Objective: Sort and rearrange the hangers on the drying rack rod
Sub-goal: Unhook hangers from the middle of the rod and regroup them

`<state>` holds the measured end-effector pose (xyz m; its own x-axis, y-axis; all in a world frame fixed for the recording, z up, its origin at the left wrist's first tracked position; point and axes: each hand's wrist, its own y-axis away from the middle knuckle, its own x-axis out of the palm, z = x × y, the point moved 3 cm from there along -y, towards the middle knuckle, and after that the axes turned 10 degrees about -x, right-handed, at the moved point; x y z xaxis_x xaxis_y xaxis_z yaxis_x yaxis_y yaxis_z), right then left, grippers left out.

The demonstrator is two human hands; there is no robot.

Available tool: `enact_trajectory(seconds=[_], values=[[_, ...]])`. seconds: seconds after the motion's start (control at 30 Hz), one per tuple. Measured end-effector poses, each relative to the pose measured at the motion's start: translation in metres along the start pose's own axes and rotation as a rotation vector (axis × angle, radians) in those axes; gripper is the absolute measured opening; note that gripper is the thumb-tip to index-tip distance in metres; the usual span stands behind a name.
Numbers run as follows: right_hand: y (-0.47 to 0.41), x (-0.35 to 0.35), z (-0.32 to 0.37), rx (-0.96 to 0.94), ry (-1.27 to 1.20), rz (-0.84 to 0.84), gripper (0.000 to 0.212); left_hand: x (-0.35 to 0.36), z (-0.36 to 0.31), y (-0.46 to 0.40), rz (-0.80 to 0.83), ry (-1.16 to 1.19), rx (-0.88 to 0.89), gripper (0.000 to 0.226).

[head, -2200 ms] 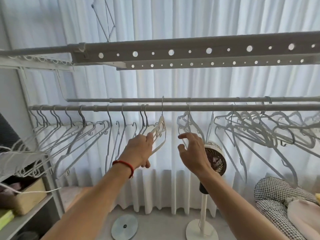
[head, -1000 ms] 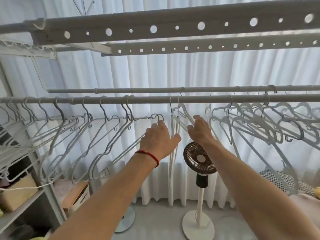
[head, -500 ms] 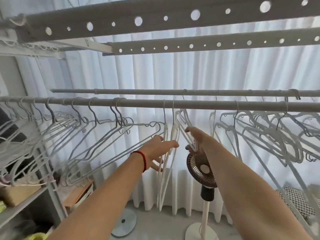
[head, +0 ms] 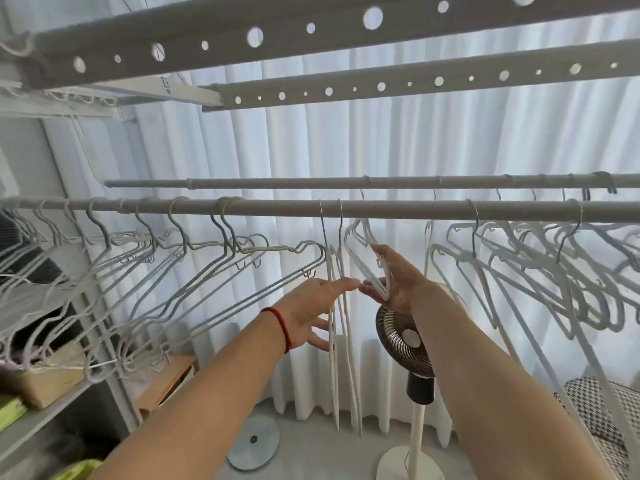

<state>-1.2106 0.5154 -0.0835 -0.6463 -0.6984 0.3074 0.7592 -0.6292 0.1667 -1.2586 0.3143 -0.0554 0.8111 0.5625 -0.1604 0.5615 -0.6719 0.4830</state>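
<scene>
**Two white hangers hang edge-on at mid-rod, a third in the right hand**

Two slim white hangers point(head: 334, 306) hang side by side from the near rod point(head: 277, 206) at its middle, between a gray bunch point(head: 166, 268) toward the rod's left end and a tangled white bunch point(head: 540, 271) toward its right end. The left hand point(head: 311, 313), a red band point(head: 282, 327) on its wrist, is released, its straight fingers spread against the pair. The right hand point(head: 398, 282) pinches the arm of another white hanger point(head: 367, 258) whose hook rises toward the far rod point(head: 381, 182).

Half a second ago the left fingers lay closer together on the pair; now they fan wider, and the right hand has turned its palm further up round its hanger. The pair has stayed at the same spot.

Behind hang white curtains point(head: 311, 147). A standing fan point(head: 403, 336) rises just below the right wrist, partly hidden by it. Perforated rails point(head: 242, 39) cross overhead; a shelf point(head: 38, 407) sits at the left. No writing is readable.
</scene>
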Motion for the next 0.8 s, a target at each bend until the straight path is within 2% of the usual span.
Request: enact_trajectory(seconds=[0.07, 0.17, 0.23, 0.33, 0.5, 0.7, 0.8], values=[[0.003, 0.003, -0.001, -0.05, -0.036, -0.031, 0.082, 0.002, 0.003, 0.001, 0.016, 0.015, -0.001, 0.049], [0.008, 0.007, -0.004, -0.082, -0.078, -0.07, 0.08, 0.005, 0.006, -0.002, 0.021, 0.022, 0.011, 0.081], [0.007, 0.007, -0.004, -0.097, -0.072, -0.098, 0.081, 0.007, 0.008, -0.001, 0.018, 0.037, 0.015, 0.092], [0.002, 0.005, 0.006, -0.12, -0.027, -0.132, 0.082, 0.006, 0.01, -0.002, 0.014, 0.057, 0.024, 0.087], [-0.008, 0.004, 0.016, -0.055, -0.028, -0.152, 0.062, 0.003, 0.013, -0.004, -0.065, 0.011, 0.057, 0.095], [-0.01, 0.0, -0.014, 0.055, -0.014, -0.174, 0.071, -0.004, 0.015, 0.004, -0.152, -0.06, 0.137, 0.101], [0.001, 0.0, -0.044, 0.113, -0.016, -0.181, 0.078, -0.01, 0.02, 0.018, -0.324, -0.227, 0.272, 0.091]])
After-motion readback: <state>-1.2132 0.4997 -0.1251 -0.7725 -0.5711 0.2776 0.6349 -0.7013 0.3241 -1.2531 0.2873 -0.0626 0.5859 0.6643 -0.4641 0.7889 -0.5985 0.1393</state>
